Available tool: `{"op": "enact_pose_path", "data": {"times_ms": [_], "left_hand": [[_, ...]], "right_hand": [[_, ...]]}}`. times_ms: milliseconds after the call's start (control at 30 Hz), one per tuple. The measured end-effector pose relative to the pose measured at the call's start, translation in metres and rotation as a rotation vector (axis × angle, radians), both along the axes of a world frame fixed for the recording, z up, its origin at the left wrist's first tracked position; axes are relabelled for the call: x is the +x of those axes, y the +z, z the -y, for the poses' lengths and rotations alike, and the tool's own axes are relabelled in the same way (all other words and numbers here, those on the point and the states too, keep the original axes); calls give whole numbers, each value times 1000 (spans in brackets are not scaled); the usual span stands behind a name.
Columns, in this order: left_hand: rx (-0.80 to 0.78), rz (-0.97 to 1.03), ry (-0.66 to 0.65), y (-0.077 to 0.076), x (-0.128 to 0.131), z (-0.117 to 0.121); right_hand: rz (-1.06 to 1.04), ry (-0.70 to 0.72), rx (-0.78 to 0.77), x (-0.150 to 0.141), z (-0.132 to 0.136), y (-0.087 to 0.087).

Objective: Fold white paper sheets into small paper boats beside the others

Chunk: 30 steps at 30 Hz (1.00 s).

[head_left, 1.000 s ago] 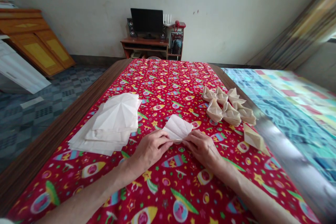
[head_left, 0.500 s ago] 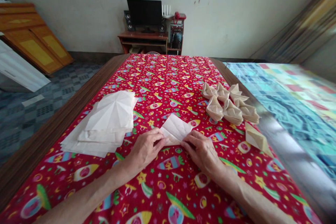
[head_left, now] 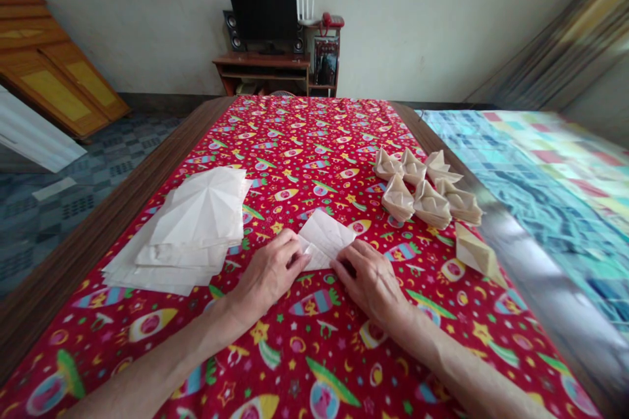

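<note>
A creased sheet of white paper (head_left: 325, 236) lies on the red patterned cloth (head_left: 314, 334), with its near edge folded up. My left hand (head_left: 281, 260) pinches its left corner between thumb and fingers. At the near right edge, my right hand (head_left: 366, 275) has its fingers closed on the same paper. To the left rests a stack of pleated white paper sheets (head_left: 196, 209). On the right stand several folded paper boat shapes (head_left: 430, 203), nested in piles. One single folded paper piece (head_left: 477, 254) lies nearer to me.
The cloth covers a dark wooden table (head_left: 162, 173). A bed with a blue patchwork sheet (head_left: 521, 190) adjoins its right side. Beyond the far end, a monitor (head_left: 264, 16) stands on a small desk (head_left: 263, 65). An orange wooden cabinet (head_left: 59, 72) is at the left.
My left hand has lifted slightly at the paper's left corner, and more of the folded near flap shows. The whole view has shifted a little.
</note>
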<state>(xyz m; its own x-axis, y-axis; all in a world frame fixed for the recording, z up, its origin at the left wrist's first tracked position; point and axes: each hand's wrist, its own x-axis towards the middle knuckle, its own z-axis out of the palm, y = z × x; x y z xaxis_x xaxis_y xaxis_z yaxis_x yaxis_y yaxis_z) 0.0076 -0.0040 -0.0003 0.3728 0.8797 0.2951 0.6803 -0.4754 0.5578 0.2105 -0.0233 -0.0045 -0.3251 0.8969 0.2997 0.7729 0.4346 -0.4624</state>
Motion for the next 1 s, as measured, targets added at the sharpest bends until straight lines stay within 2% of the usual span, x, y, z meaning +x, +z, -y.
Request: {"op": "enact_pose_path", "data": {"times_ms": [300,567,633,800,1000], "left_hand": [[-7,-26,-15,-2,0,-1],[-9,-41,-20,-2,0,0],[-12,-51,-16,-2,-1,0],[-1,-88,-18,-3,-1,1],[81,-114,-8,-5,-2,1]], "right_hand": [[-6,-4,-14,1,-1,-2],[28,-14,35,0,-1,-3],[88,29,92,-1,1,-1],[275,308,193,-3,8,10],[292,291,202,-2,10,9]]}}
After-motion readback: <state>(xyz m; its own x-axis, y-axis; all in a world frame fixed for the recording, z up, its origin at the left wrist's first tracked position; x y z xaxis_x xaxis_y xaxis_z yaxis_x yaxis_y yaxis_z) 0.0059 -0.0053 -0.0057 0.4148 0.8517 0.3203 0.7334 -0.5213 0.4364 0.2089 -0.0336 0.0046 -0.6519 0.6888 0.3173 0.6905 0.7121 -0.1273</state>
